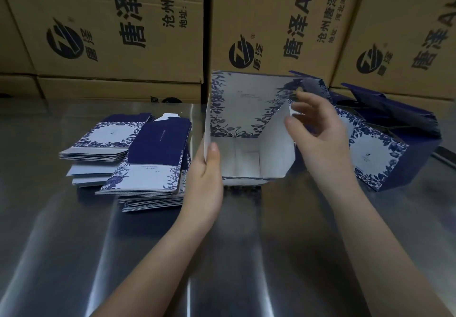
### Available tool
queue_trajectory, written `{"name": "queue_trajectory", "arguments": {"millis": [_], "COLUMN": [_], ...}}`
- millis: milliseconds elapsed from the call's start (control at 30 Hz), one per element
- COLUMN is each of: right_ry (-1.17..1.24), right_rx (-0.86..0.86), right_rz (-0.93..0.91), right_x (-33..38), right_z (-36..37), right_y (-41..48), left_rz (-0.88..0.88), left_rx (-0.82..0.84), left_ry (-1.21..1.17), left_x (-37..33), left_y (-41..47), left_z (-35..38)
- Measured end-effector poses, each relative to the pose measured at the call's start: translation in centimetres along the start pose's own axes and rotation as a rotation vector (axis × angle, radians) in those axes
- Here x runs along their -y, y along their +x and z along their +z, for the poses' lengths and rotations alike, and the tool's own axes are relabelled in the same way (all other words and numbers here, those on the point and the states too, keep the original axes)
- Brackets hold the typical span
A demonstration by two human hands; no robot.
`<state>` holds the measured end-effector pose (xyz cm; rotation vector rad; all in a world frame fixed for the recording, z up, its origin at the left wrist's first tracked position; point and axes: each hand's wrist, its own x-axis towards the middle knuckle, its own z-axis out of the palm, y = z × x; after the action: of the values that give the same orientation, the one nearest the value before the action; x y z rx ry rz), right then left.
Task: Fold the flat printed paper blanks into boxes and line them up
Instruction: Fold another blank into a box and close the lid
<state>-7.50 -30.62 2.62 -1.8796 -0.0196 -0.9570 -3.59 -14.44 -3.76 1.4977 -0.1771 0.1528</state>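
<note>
Blue-and-white printed card forms the half-erected box (249,141), which stands open-topped at the centre of the steel counter (74,242). Its side walls are raised, the floor appears folded in, and the floral lid panel stands upright at the rear. The left hand (209,173) pinches the left wall between thumb and fingers. The right hand (318,131) is spread, with its fingers loosely curled at the right wall's upper edge; whether it touches the flap cannot be determined.

Progress is judged as early to middle. Finished boxes (385,144) lie just to the right, their exact count unclear, with top flaps not closed. A sizeable stack of flat blanks (138,158) remains on the left. Corrugated cartons (123,33) stand behind the counter.
</note>
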Motion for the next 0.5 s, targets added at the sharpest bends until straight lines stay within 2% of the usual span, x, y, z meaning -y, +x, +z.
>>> {"name": "queue_trajectory", "arguments": {"millis": [100,167,233,333,400,500], "right_ry": [-0.24,-0.249,-0.232,-0.197,-0.161,-0.227], "right_rx": [-0.143,-0.274,-0.343,-0.321,-0.22,0.008], "right_rz": [-0.358,-0.592,-0.694,-0.72,-0.67,-0.431], "right_x": [2.8,4.2,5.5,6.3,6.2,6.1], "right_z": [0.7,1.1,1.8,2.6,2.9,3.7], "right_y": [-2.0,-4.1,-6.2,-8.5,-8.8,-7.5], "left_rz": [0.094,0.114,0.127,0.143,0.179,0.217], "left_rx": [-0.007,-0.014,-0.025,-0.031,-0.038,-0.029], "left_ry": [0.052,0.049,0.071,0.172,0.272,0.345], "left_x": [0.1,0.1,0.1,0.2,0.4,0.3], "left_y": [-0.1,-0.1,0.0,-0.3,-0.6,-0.9], "left_z": [0.1,0.2,0.2,0.5,0.5,0.3]}}
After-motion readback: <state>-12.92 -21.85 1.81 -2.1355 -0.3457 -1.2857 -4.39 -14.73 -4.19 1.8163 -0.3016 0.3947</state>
